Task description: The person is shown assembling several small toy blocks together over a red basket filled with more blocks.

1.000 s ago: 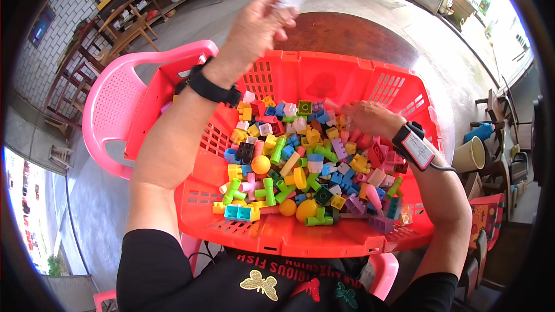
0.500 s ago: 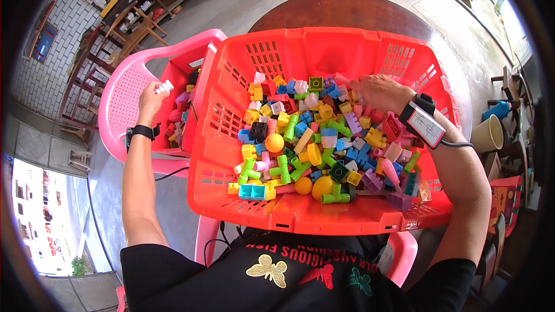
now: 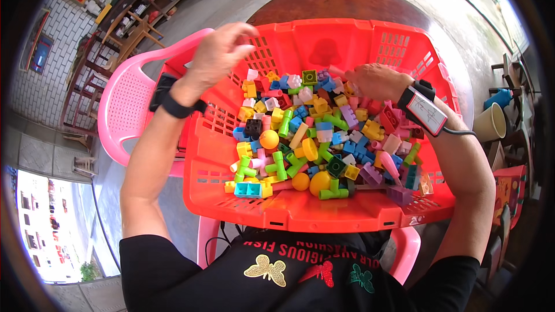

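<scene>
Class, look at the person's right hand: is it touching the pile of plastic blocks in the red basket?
Touching. The head view shows the right hand lying on the far side of the block pile inside the red basket, fingers among the pieces, with no gap showing.

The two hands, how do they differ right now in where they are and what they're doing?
The left hand is raised over the red basket's left rim, fingers loosely curled, with nothing visible in it; the right hand is down inside the basket, resting on the toy blocks. The left wrist has a plain black band; the right wrist carries a strapped device with a cable. Both are bare.
</scene>
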{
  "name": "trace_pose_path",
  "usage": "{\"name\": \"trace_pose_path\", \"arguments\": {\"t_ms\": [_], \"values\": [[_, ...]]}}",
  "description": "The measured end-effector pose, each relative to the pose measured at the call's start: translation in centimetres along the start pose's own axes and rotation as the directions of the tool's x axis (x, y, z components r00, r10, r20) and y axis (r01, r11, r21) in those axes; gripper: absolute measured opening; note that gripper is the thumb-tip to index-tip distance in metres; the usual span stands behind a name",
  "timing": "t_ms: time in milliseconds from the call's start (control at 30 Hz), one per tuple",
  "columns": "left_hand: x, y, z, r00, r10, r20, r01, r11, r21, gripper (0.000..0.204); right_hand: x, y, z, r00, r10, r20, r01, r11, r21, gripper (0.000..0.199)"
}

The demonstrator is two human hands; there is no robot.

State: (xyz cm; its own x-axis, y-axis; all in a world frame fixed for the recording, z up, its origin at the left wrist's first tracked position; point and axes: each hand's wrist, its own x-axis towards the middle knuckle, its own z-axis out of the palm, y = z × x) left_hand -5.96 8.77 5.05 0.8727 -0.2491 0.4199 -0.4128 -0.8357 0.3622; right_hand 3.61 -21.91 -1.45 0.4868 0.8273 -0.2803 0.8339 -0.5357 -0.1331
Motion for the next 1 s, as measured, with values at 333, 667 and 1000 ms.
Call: {"name": "trace_pose_path", "arguments": {"t_ms": [333, 667, 1000], "values": [[3.2, 2.8, 11.1, 0.812, -0.073, 0.579, -0.172, 0.918, 0.357, 0.045, 0.1, 1.0, 0.3, 0.997, -0.074, -0.014, 0.074, 0.997, 0.016, 0.029], [2.8, 1.9, 11.8, 0.854, -0.055, 0.517, -0.068, 0.974, 0.216, 0.045, 0.7, -0.5, -1.7, 0.909, -0.194, -0.37, 0.253, 0.96, 0.117, 0.015], [3.9, 2.1, 11.2, 0.991, 0.03, 0.13, -0.026, 0.999, -0.033, 0.027, 0.7, -1.0, -2.1, 0.753, -0.007, -0.658, 0.293, 0.899, 0.325, 0.015]]}}
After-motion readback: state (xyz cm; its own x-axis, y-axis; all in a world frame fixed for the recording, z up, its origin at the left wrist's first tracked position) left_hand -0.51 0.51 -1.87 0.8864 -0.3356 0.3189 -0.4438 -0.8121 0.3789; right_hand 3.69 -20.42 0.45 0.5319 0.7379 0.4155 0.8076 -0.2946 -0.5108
